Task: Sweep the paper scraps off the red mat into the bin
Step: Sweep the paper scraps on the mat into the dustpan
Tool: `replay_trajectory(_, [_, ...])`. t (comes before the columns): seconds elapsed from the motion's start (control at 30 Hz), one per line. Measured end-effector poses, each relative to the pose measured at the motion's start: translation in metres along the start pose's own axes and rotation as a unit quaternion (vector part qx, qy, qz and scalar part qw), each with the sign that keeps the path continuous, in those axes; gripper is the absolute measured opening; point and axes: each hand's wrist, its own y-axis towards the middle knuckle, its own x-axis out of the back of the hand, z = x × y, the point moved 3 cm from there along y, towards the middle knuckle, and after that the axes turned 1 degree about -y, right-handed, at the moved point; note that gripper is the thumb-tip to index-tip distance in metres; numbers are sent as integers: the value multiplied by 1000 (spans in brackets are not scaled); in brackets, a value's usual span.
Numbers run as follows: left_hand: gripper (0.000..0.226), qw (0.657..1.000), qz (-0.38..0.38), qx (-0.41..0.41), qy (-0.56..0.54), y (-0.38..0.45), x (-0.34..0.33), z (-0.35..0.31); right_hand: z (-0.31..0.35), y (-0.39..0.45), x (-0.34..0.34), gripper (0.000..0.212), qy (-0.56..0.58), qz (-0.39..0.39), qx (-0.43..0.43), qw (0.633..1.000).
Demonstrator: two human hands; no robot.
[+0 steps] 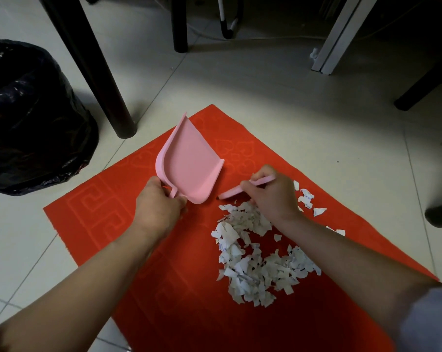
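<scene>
Gripping the dustpan (189,161) tilted clear of the mat (100,212), the left hand (159,204) waits while the right hand (270,194), clenched on the brush (242,189), reaches the scraps (253,262).

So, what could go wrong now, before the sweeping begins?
1. The paper scraps lie loose and spread wide; a hard stroke of the brush may push some off the red mat onto the floor.
2. The bin stands apart from the mat, so scraps may fall from the dustpan on the way.

scraps (253,257) on mat (128,224), bin (29,118) left (floor)
</scene>
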Motion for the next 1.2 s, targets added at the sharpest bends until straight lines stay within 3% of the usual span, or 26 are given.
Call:
replay_trajectory(0.1, [26,1000,9,-5,9,-2,-3,-2,-7,0,2,15,-31,17,-29,999])
replay_trajectory(0.23, [27,1000,17,-6,6,-3,-9,-3,-6,2,31,5,25,-42,-29,998])
replay_trajectory(0.4, [26,999,33,1,0,-6,-23,-4,-10,13,69,12,0,-26,-39,999])
replay_trajectory(0.6, [26,999,50,-12,6,-2,-35,-16,-34,21,124,15,-9,-72,-74,995])
replay_trajectory(0.8, [29,998,60,-18,6,0,-51,-22,-58,31,128,16,-73,-96,-92,988])
replay_trajectory(1.0, [29,998,56,-13,4,5,-54,-18,-63,48,107,18,-170,-43,-75,982])
replay_trajectory(1.2, [27,999,53,-7,2,4,-56,-15,-56,40,106,17,-190,50,-96,976])
